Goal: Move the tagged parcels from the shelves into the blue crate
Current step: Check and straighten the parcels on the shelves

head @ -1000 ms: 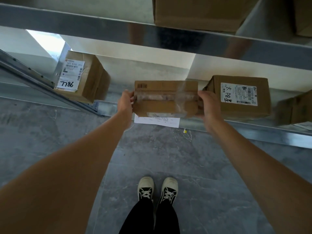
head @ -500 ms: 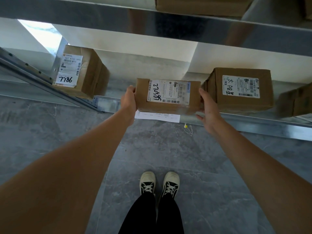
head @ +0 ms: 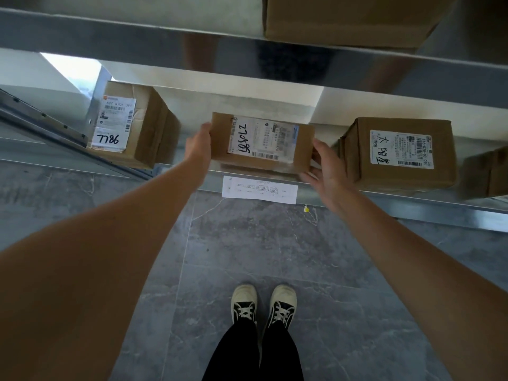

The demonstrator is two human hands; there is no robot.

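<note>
Both hands reach to a low metal shelf (head: 357,198) and meet at the two ends of a small cardboard parcel (head: 262,143). Left hand (head: 198,149) grips the parcel's left end, thumb over the top edge and the rest of the fingers hidden behind or beneath the box. Right hand (head: 325,167) lies against the right end with its fingers spread and nearly straight, touching the box rather than clasping it. The parcel sits at the front edge of the shelf, its white shipping label (head: 262,140) turned up toward the camera, bearing handwritten digits and barcodes.

A white paper slip (head: 259,189) is stuck to the shelf's front lip directly below the parcel. To the left, apart from the held parcel, stands a taller box (head: 143,127) whose label reads "7786" in black marker. To the right, just beside the right hand, sits a third box (head: 395,152) with a printed label and handwritten characters; a further box (head: 486,174) is partly cut off at the frame's right edge. On the shelf above rests a large carton (head: 349,20). Below, the person's two pale laced shoes (head: 264,303) stand on a grey marbled floor (head: 247,243).
</note>
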